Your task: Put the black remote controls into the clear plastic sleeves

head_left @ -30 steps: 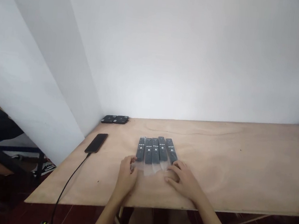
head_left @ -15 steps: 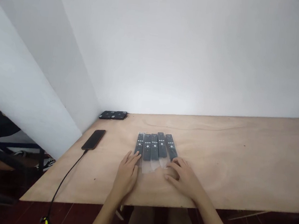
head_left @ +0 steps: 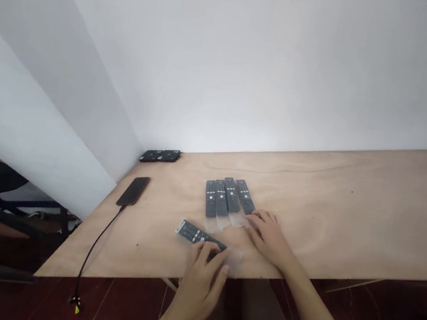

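Near the front edge lies a dark remote control [head_left: 192, 232] in a clear plastic sleeve, turned aslant with a white label at its upper left end. My left hand [head_left: 202, 277] has its fingers closed over the lower half of it. Behind it, several similar remote controls [head_left: 221, 198] in clear sleeves lie side by side, buttons up. My right hand [head_left: 268, 237] rests on the table with fingers apart, fingertips touching the lower end of the rightmost remote control [head_left: 245, 197].
A phone [head_left: 133, 191] lies face up on the left, its black cable [head_left: 96, 247] hanging over the front edge. Two flat black boxes [head_left: 160, 156] sit in the back left corner by the white wall [head_left: 239, 70]. The wooden table [head_left: 330, 219] extends to the right.
My left hand has drawn the leftmost remote control out of the row, toward the front edge, and turned it aslant. My right hand stays by the rightmost one. The view has shifted slightly.
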{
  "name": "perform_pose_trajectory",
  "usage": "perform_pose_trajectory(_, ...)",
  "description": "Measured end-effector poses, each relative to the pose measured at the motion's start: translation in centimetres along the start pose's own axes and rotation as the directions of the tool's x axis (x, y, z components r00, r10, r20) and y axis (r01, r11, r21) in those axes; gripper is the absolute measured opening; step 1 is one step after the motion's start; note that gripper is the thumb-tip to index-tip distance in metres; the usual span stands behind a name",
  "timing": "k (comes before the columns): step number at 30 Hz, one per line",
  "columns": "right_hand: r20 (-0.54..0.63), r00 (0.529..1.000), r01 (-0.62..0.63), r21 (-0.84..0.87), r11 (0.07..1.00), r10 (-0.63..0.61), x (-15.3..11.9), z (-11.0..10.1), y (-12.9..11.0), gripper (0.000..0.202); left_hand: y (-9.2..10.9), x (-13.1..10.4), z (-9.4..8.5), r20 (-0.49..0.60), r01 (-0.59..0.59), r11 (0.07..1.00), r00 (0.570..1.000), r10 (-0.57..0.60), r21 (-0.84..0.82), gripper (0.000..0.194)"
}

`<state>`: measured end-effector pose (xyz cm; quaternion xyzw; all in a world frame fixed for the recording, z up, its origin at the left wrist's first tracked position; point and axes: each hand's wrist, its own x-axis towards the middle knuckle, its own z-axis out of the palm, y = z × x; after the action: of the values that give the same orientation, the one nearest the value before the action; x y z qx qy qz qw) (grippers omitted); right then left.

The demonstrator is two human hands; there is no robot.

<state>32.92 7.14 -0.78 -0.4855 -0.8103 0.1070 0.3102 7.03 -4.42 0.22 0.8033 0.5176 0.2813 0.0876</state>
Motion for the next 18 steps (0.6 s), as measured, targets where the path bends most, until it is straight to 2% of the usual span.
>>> perform_pose_trajectory(3, -0.076, 0.995, -0.05, 0.104, 0.993, 0.058, -0.7, -0.7, -0.1, 0.028, -0.8, 1.3, -1.9, 0.053, -0.062, 0.998, 0.997, 0.064, -0.027, 0.043)
perform_pose_trajectory(6, -0.078, 0.987, -0.116, 0.258, 0.959, 0.14, -2.7, -1.1, -1.3, 0.031, -3.6, 2.5, -3.9, 0.112, -0.117, 0.993, 0.987, 0.116, 0.003, 0.045)
perform_pose_trajectory(8, -0.055, 0.983, -0.144, 0.342, 0.929, 0.173, -4.3, -1.0, -2.6, 0.027, -5.3, 2.9, -4.3, 0.124, -0.144, 0.99, 0.982, 0.142, 0.005, 0.047)
perform_pose_trajectory(11, -0.04, 0.982, -0.157, 0.359, 0.92, 0.184, -5.8, -0.1, -4.2, 0.015, -6.5, 3.0, -3.5, 0.069, -0.167, 0.986, 0.983, 0.168, -0.023, 0.044)
perform_pose_trajectory(14, -0.025, 0.98, -0.175, 0.364, 0.915, 0.198, -5.8, 0.9, -4.6, 0.006, -6.3, 2.9, -2.2, 0.009, -0.168, 0.984, 0.986, 0.169, -0.059, 0.043)
perform_pose_trajectory(18, -0.083, 0.964, -0.204, 0.38, 0.902, 0.253, -5.2, 1.3, -4.1, 0.012, -6.1, 2.5, -1.5, -0.038, -0.14, 0.987, 0.99, 0.138, -0.075, 0.043)
